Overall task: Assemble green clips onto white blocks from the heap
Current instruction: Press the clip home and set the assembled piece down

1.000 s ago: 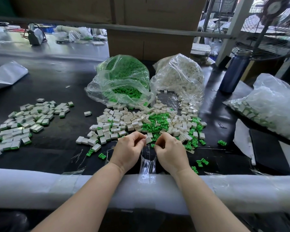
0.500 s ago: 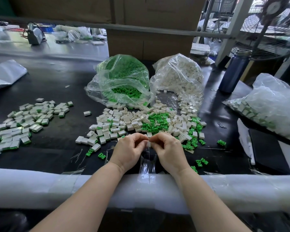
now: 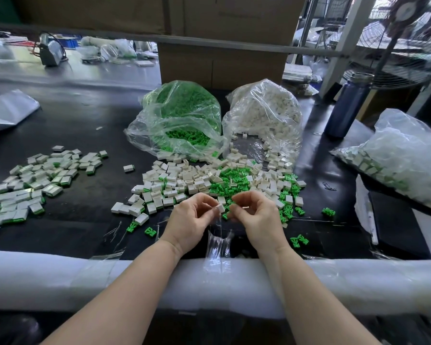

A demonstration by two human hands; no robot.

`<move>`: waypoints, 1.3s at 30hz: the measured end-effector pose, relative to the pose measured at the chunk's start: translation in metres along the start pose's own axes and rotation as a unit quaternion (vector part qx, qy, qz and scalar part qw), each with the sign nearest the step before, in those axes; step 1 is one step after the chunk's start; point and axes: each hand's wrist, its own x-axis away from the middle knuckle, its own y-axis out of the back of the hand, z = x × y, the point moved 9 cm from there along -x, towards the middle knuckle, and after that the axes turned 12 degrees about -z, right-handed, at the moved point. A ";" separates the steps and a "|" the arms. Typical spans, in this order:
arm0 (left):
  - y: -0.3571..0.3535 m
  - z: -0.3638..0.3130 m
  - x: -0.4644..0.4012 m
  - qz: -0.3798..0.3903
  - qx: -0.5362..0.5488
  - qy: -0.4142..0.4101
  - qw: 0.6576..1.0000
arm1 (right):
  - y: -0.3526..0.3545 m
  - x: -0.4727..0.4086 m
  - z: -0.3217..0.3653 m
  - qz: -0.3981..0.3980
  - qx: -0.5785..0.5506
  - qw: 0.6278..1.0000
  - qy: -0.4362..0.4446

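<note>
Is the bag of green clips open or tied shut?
Open: the bag of green clips gapes toward the heap, clips showing in its mouth.

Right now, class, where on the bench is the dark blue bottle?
In the head view the dark blue bottle stands upright at the far right of the black bench, right of the bag of white blocks and beyond the bag of finished pieces.

Scene evenly bright from my feed; daylight enters from the upper right, behind the fan, where the background washes out; soft glare on the black tabletop at left and on the clear bags; shadows faint; wide-angle bending curves the foam edge; centre sharp, far bench slightly soft.
</note>
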 end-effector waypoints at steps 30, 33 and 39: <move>-0.003 -0.004 0.003 0.029 -0.005 -0.010 1.000 | -0.008 0.004 -0.009 0.048 0.063 0.996 -0.031; -0.003 -0.006 0.003 0.033 -0.015 -0.018 0.999 | -0.008 0.003 -0.008 0.046 0.061 0.997 -0.028; -0.005 -0.008 0.005 0.051 -0.013 -0.021 0.998 | -0.009 0.004 -0.009 0.053 0.068 0.996 -0.029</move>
